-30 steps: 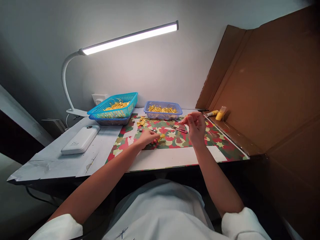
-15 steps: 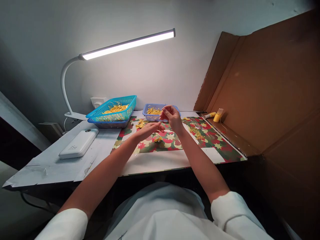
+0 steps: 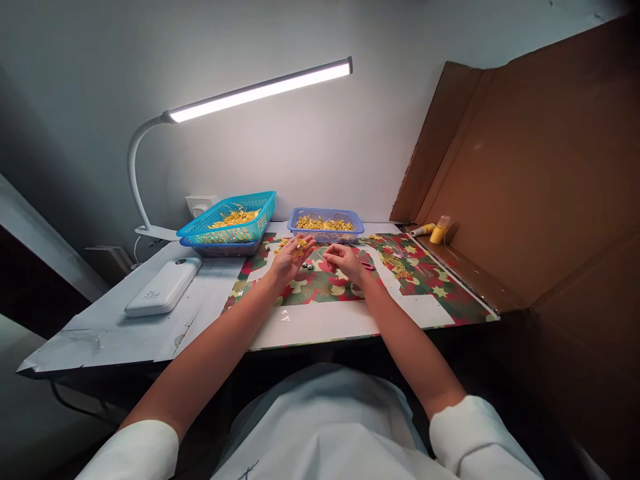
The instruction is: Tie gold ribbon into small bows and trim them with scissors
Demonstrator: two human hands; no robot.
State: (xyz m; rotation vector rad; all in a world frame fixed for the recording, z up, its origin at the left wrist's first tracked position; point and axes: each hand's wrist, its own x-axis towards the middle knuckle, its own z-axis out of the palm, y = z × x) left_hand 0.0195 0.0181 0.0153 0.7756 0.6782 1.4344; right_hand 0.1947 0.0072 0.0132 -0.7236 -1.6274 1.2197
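Observation:
My left hand (image 3: 286, 260) is turned palm up over the patterned mat (image 3: 345, 291), its fingers curled around a yellow ribbon piece (image 3: 301, 245). Just to its right, my right hand (image 3: 345, 261) pinches a thin needle-like piece (image 3: 319, 253) between thumb and fingertips; its exact kind is too small to make out. Small silvery bells (image 3: 307, 266) lie on the mat between the hands. Beside the right wrist shows a pink loop (image 3: 367, 265), like a scissors handle.
Behind the hands stands a purple-blue basket (image 3: 326, 215) of yellow ribbon pieces. A turquoise basket (image 3: 270, 203) of similar pieces sits at left, near a white power bank (image 3: 163, 288) and a lamp (image 3: 260, 90). Gold cords (image 3: 397, 267), yellow thread spools (image 3: 439, 230) and cardboard (image 3: 550, 167) are at right.
My left hand has turned palm up and picked up the yellow ribbon piece from the mat. My right hand has come down from in front of the purple-blue basket.

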